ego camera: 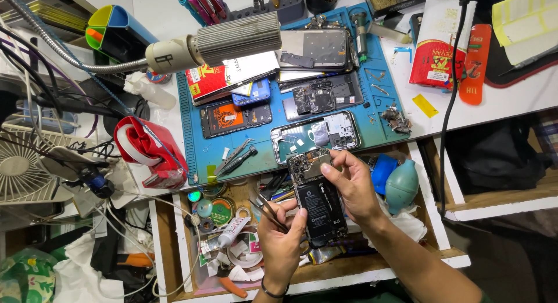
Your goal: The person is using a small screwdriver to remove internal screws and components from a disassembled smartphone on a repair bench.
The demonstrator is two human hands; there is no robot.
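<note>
Two bare hands are on one opened phone (317, 204), held over the open drawer (174, 245) just below the mat's front edge. The right hand (356, 186) clamps the phone's upper end from the side, thumb pressed on the exposed board near the camera cluster; the left hand (283, 240) steadies the lower end, thumb against the black battery, and pinches one pair of dark tweezers (268, 213), tips angled up and away from the phone's edge. Both hands are closed and working, neither relaxed. Just above the grip, on the blue work mat (378, 114), I count roughly six more phone bodies or shells: one silver frame (317, 134) nearest the right hand's fingers, two dark opened ones beyond it, one blue one and one with an orange-tinted back up and to the left of the grip, and one large plate at the far edge. One more pair of tweezers (235, 157) lies on the mat just up-left of the left hand. Right of the grip, one teal rubber blower bulb (402, 184) rests in the drawer beside a blue block. Left of the grip, one white tube (229, 233) and several small round tins crowd the drawer. Packaging: far up-right, one red-and-white rectangular pouch (436, 41) with one orange-red flat card beside it, and one small yellow tag (425, 105) on the white bench; far left, one red tape dispenser (148, 149); up-left, one red-and-white flat packet (224, 76) under the lamp head (232, 38).
</note>
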